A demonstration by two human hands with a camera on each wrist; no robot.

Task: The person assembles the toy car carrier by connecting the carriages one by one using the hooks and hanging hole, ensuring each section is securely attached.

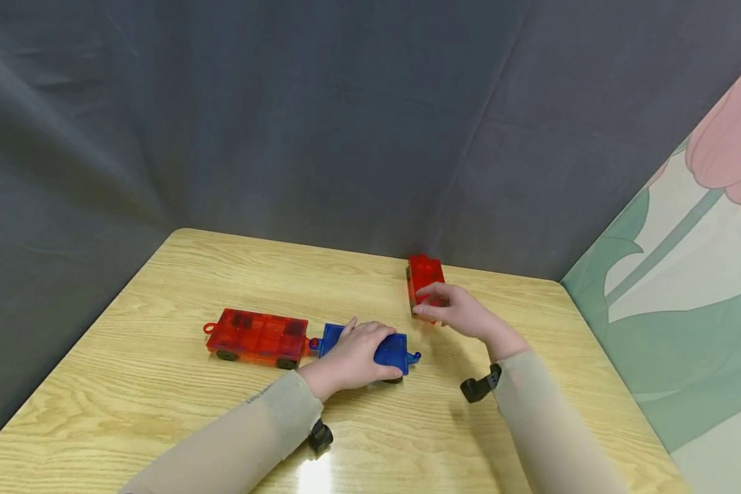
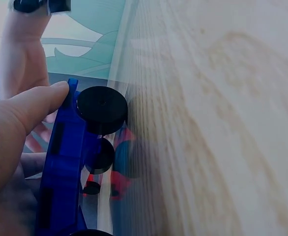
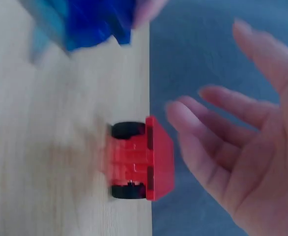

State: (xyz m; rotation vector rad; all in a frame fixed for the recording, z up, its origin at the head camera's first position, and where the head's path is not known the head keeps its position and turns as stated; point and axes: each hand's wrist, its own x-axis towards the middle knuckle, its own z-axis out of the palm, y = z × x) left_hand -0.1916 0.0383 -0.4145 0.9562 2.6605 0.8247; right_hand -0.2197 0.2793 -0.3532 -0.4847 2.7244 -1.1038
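Note:
My left hand (image 1: pixel 355 353) lies over a blue see-through toy train car (image 1: pixel 392 351) with black wheels and grips it, the thumb against its near side. That thumb (image 2: pixel 38 108) presses the blue car's edge in the left wrist view. Behind the blue car, a red train car (image 1: pixel 256 335) is joined to it, ring end pointing left. The blue car's hook (image 1: pixel 414 357) points right. My right hand (image 1: pixel 460 312), fingers spread and lightly bent, hovers by a second red car (image 1: pixel 425 271) and partly hides it. In the right wrist view, nothing is between those fingers (image 3: pixel 198 123).
All the cars stand on a light wood table (image 1: pixel 179 288). A dark grey curtain (image 1: pixel 321 123) rises along its back edge, close behind the second red car. Fabric with a tulip print (image 1: pixel 685 274) hangs on the right. Black wrist cameras stick out below both sleeves.

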